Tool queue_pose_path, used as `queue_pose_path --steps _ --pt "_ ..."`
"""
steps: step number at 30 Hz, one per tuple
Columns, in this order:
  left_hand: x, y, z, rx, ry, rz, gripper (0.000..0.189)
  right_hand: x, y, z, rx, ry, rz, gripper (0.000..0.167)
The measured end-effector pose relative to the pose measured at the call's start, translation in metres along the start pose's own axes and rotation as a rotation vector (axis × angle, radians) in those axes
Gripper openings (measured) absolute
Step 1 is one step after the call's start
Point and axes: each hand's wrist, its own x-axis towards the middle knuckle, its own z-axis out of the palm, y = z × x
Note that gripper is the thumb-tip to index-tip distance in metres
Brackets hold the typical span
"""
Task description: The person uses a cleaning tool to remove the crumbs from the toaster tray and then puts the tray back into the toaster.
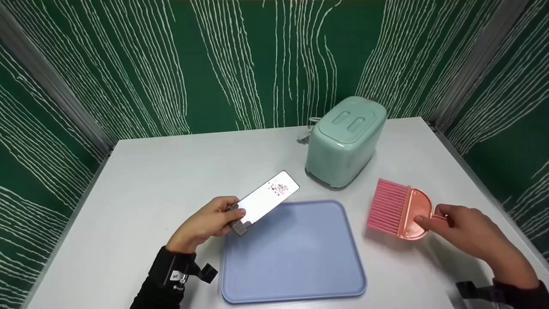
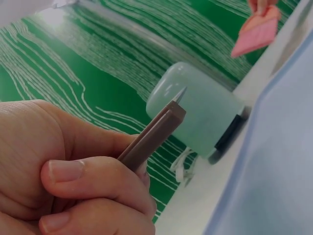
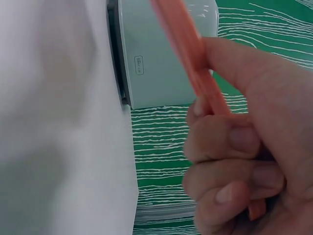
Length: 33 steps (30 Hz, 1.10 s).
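My left hand [image 1: 210,221] grips a flat white rectangular blade-like piece [image 1: 261,201] by its brown-grey end. Reddish specks mark the far end of this piece, which slants up to the right over the tray's upper left corner. Edge-on in the left wrist view, its brown bar [image 2: 154,137] shows a lengthwise groove and a thin pale tip. On the right, my right hand [image 1: 474,229] holds a small hand brush, thumb on its orange head [image 1: 417,214] and fingers curled round the handle [image 3: 210,88]. Its pink bristles [image 1: 388,208] point left, over the table.
A blue tray [image 1: 296,257] lies on the white table [image 1: 141,201] in front of me. Behind it, to the right, stands a mint-green toaster [image 1: 343,146] with a pale cord [image 1: 305,136] beside it. Green walls with white lines [image 1: 231,64] enclose the table's back and sides.
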Motion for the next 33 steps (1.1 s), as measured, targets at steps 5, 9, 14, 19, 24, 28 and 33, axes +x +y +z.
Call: queue_pose_path --steps 5,9,14,19,24,28,33 --pt "0.0 0.0 -0.001 0.002 -0.002 0.001 0.016 -0.002 -0.01 -0.003 0.046 0.072 -0.004 0.052" --pt "0.0 0.0 -0.001 0.006 -0.008 0.002 0.014 -0.005 -0.021 -0.004 0.081 0.163 -0.058 0.046" --pt "0.0 0.0 -0.001 0.0 -0.014 0.004 0.014 -0.006 -0.043 -0.008 0.103 0.194 -0.145 0.038" --pt "0.0 0.0 0.0 0.002 -0.018 0.007 0.016 -0.005 -0.075 -0.012 0.113 0.212 -0.243 0.037" --pt "0.0 0.0 0.001 0.012 -0.016 0.005 0.013 0.002 -0.11 -0.01 0.107 0.263 -0.354 0.039" --pt "0.0 0.0 0.002 0.027 -0.022 0.007 0.014 0.01 -0.135 -0.003 0.119 0.288 -0.39 0.04" --pt "0.0 0.001 0.003 0.027 -0.009 0.003 0.013 0.019 -0.163 0.012 0.133 0.294 -0.398 0.042"
